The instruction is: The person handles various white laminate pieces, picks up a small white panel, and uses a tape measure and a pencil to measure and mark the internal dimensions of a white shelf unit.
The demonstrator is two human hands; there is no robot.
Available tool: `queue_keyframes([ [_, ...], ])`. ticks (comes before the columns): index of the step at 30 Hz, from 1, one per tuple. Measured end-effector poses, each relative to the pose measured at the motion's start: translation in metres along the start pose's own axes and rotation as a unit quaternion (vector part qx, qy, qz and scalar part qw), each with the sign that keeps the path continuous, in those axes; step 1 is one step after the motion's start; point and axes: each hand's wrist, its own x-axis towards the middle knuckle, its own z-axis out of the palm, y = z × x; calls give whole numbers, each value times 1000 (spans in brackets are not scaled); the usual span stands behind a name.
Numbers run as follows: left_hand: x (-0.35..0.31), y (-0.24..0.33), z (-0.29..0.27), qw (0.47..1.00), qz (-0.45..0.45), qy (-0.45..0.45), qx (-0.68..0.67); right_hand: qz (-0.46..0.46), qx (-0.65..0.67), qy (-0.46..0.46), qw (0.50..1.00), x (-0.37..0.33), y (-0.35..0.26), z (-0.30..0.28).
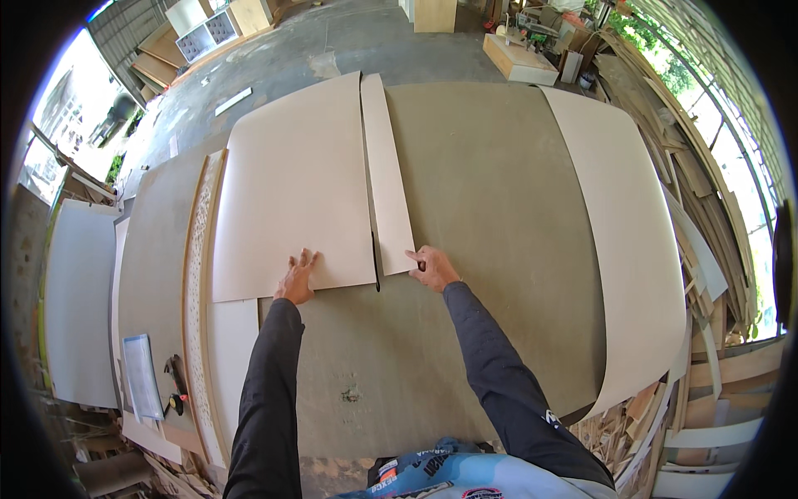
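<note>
Blue patterned shirt front (pixel 474 472) at the lower edge; two dark sleeves (pixel 268 391) reach forward over a broad grey-green board (pixel 490 183). Off to the left, a flat blue-edged rectangle (pixel 143 376) lies beside a black hand tool (pixel 175 376), kind unclear.

Left hand (pixel 297 279): open, fingers spread, palm down on the near edge of a wide, pale pinkish sheet (pixel 295 183). Grips nothing.

Right hand (pixel 436 268): fingers curled, closed on the near right corner of a narrow, pale pinkish strip (pixel 392 191); thumb mostly hidden.

Key relation: strip lies ahead and slightly left of the right hand, the nearer one; ahead and right of the left hand. Its long axis runs away from the person, far end leaning left. A narrow dark gap parts it from the wide sheet; whether something black lies at the gap's near end, cannot tell.

Further right, a curved-looking white panel (pixel 623 241). Beyond: grey concrete floor (pixel 332 50), pale wooden box (pixel 521 60).
</note>
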Motion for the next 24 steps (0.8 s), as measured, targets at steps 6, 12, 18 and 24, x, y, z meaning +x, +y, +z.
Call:
queue_keyframes([
  [6, -22, -4, -16, 999, -10, 45, 27, -7, 61, 202, 977, -22, 6, -15],
  [12, -69, 22, -109, 995, -37, 91, 35, 137, 197, 242, 940, -108, 36, -56],
  [18, -110, -53, -156, 883, 36, 415, 216, 175, 290, 285, 897, -210, 51, -76],
  [24, -210, -52, -258, 888, -69, 383, 246, 221, 329, 317, 862, -299, 45, -93],
])
